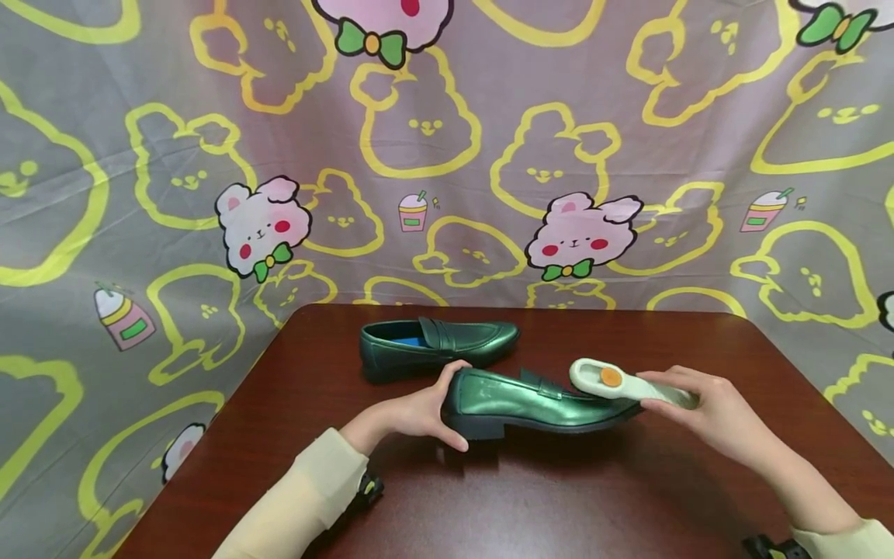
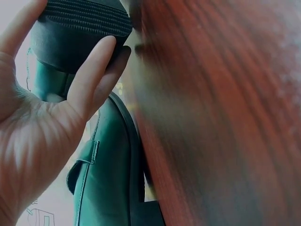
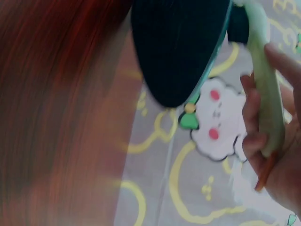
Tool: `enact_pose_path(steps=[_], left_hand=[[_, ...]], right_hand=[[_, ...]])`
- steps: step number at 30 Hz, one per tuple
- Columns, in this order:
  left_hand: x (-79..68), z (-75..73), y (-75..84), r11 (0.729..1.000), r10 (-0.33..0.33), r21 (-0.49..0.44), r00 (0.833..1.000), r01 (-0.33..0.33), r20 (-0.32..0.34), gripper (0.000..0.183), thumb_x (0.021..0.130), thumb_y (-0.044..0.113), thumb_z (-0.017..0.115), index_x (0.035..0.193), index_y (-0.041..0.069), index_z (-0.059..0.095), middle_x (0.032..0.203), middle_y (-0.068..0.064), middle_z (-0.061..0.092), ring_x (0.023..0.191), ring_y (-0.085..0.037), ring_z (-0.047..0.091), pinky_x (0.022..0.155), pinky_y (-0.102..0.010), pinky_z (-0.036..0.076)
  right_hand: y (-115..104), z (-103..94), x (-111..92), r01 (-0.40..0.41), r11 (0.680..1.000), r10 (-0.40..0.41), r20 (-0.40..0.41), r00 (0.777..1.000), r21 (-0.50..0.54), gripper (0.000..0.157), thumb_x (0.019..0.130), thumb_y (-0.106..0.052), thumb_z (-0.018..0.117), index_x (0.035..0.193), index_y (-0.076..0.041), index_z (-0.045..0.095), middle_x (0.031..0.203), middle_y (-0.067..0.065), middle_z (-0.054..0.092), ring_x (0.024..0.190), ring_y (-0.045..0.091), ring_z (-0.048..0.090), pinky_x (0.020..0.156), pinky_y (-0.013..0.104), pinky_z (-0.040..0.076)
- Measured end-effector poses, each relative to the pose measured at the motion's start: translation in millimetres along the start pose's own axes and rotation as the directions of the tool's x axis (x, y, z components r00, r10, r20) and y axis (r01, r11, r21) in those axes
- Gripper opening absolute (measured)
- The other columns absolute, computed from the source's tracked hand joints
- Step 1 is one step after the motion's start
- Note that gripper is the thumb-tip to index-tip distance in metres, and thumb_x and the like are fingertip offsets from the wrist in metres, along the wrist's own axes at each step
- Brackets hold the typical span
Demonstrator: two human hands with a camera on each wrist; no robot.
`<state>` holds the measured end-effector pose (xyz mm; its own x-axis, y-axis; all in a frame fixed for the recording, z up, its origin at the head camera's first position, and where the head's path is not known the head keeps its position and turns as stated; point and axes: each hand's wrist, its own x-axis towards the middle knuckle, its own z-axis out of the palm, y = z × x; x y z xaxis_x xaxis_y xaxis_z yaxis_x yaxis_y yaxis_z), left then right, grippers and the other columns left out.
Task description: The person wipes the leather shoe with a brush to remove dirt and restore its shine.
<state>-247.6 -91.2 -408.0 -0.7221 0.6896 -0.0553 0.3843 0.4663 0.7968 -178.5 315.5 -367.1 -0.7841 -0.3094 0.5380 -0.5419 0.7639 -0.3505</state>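
A shiny dark green loafer (image 1: 499,404) is held with its toe pointing right. My left hand (image 1: 419,411) grips it round the heel, thumb and fingers on either side; the ridged underside of the heel (image 2: 89,21) shows in the left wrist view. My right hand (image 1: 719,407) holds a pale green tool (image 1: 653,388) with a rounded, loop-like end and an orange button (image 1: 611,376). That end lies over the front upper of the loafer, near its strap. In the right wrist view the dark sole (image 3: 178,52) is beside the tool, with my fingers curled round the handle.
A matching green loafer (image 1: 482,339) with a blue patch inside stands behind the held one, toe to the right. Both are at a reddish-brown wooden table (image 1: 559,497). A grey curtain (image 1: 461,124) with cartoon figures hangs behind the table and down its sides.
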Motion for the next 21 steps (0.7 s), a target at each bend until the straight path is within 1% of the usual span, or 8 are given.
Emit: enact_pose_path(steps=[3,6,9,12,14,16,18,21], left_hand=[[0.1,-0.6,-1.0,1.000,0.003,0.000,1.000,-0.003,0.002,0.103,0.065,0.025,0.081,0.133,0.034,0.003,0.119,-0.004,0.038,0.102,-0.016,0.046,0.090,-0.032,0.034],[1.0,-0.2,-2.6,1.000,0.008,-0.005,1.000,-0.008,0.001,0.104,0.066,0.025,0.081,0.134,0.033,0.003,0.119,-0.003,0.038,0.103,-0.016,0.046,0.090,-0.033,0.034],[0.8,-0.5,-3.5,1.000,0.010,-0.005,1.000,-0.010,-0.002,0.103,0.066,0.025,0.081,0.134,0.032,0.004,0.119,-0.003,0.038,0.102,-0.017,0.046,0.090,-0.033,0.034],[0.8,-0.7,-3.1,1.000,0.011,-0.002,1.000,-0.011,-0.003,0.103,0.066,0.025,0.081,0.133,0.033,0.004,0.119,-0.003,0.039,0.102,-0.016,0.047,0.090,-0.033,0.033],[0.8,-0.7,-2.4,1.000,0.014,0.000,1.000,-0.014,-0.002,0.103,0.065,0.025,0.081,0.133,0.033,0.004,0.119,-0.004,0.039,0.102,-0.016,0.047,0.090,-0.032,0.033],[0.6,-0.7,-1.7,1.000,0.014,0.000,1.000,-0.014,-0.002,0.103,0.066,0.025,0.081,0.133,0.034,0.004,0.118,-0.003,0.039,0.102,-0.016,0.047,0.090,-0.032,0.034],[0.2,-0.6,-0.8,1.000,0.013,-0.002,1.000,-0.013,0.000,0.103,0.066,0.025,0.081,0.133,0.034,0.004,0.118,-0.003,0.039,0.102,-0.016,0.047,0.090,-0.032,0.034],[-0.4,-0.6,0.7,1.000,0.010,-0.007,1.000,-0.010,0.006,0.103,0.066,0.025,0.081,0.133,0.033,0.004,0.119,-0.003,0.039,0.102,-0.016,0.047,0.090,-0.032,0.034]], right_hand=[[5.4,-3.3,-0.4,-0.040,0.999,0.039,-0.048,0.998,-0.024,0.032,0.072,-0.024,0.076,0.101,-0.029,0.066,0.080,-0.017,0.056,0.068,0.001,0.043,0.058,0.017,0.031],[1.1,-4.3,-2.5,-0.027,0.999,0.027,-0.032,0.999,0.020,0.034,0.071,-0.022,0.076,0.102,-0.030,0.066,0.081,-0.017,0.056,0.070,0.000,0.044,0.059,0.017,0.032],[-11.3,-2.3,-3.9,0.038,0.996,-0.040,0.026,0.999,0.087,0.036,0.072,-0.021,0.075,0.105,-0.031,0.064,0.084,-0.017,0.057,0.072,-0.001,0.046,0.059,0.017,0.034],[-21.7,0.0,-4.7,0.114,0.983,-0.128,0.090,0.988,0.148,0.036,0.073,-0.020,0.075,0.107,-0.029,0.063,0.085,-0.017,0.057,0.070,-0.001,0.049,0.056,0.016,0.036],[-23.9,0.7,-5.0,0.121,0.978,-0.140,0.110,0.984,0.169,0.036,0.074,-0.020,0.074,0.107,-0.028,0.063,0.084,-0.016,0.057,0.069,0.000,0.049,0.055,0.016,0.037],[-21.1,0.3,-6.0,0.083,0.984,-0.102,0.111,0.989,0.159,0.035,0.074,-0.020,0.074,0.106,-0.029,0.063,0.084,-0.016,0.057,0.070,0.001,0.049,0.057,0.016,0.037],[-13.5,-1.2,-7.5,0.021,0.990,-0.035,0.100,0.994,0.137,0.034,0.074,-0.021,0.074,0.106,-0.030,0.064,0.083,-0.016,0.057,0.071,0.002,0.049,0.059,0.017,0.036],[2.1,-6.1,-11.1,-0.076,0.993,0.069,0.086,0.994,0.088,0.032,0.076,-0.023,0.072,0.107,-0.029,0.064,0.084,-0.014,0.058,0.072,0.004,0.048,0.060,0.018,0.035]])
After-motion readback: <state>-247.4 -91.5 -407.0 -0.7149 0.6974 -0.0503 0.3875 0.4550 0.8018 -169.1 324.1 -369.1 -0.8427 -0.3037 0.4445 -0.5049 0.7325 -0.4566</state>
